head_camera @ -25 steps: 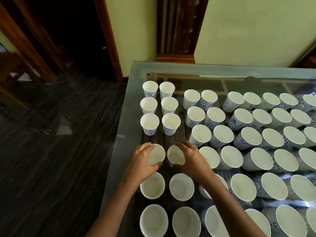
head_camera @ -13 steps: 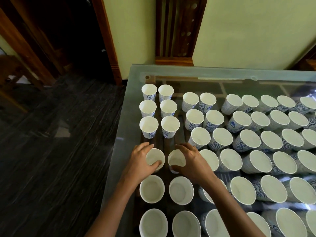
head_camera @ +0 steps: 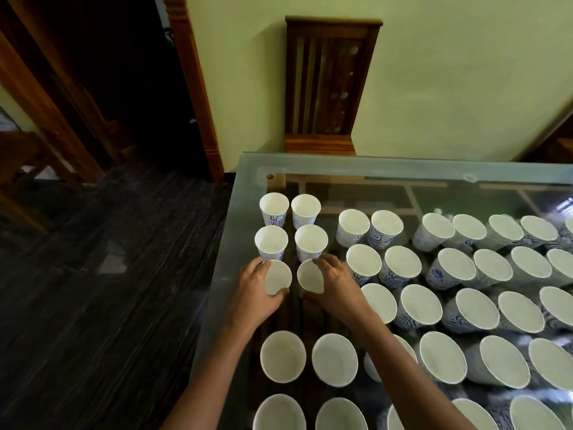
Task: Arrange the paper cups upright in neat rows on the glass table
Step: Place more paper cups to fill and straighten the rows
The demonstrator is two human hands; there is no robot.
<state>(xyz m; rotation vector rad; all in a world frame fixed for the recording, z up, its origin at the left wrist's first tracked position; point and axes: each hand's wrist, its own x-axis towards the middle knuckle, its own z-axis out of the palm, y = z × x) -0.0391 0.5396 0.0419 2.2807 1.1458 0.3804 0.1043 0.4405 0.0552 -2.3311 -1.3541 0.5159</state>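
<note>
Many white paper cups with blue patterns stand upright in rows on the glass table (head_camera: 387, 166). My left hand (head_camera: 252, 294) is wrapped around the left cup (head_camera: 278, 276) of a pair near the table's left edge. My right hand (head_camera: 339, 290) grips the cup beside it (head_camera: 310, 277). This pair sits just behind two neat pairs farther away (head_camera: 291, 226). A gap separates the held pair from the closer pair of cups (head_camera: 307, 356). To the right, several rows of cups (head_camera: 459, 293) stand closer together and less evenly.
The table's left edge (head_camera: 214, 290) drops to a dark wooden floor (head_camera: 93, 290). A wooden slatted rack (head_camera: 330, 85) stands against the pale wall beyond the table's far edge. A wooden door frame (head_camera: 192, 88) is at the left.
Both hands have moved forward along the left two columns and now grip a pair closer to the far cups. The view has tilted up, showing more wall.
</note>
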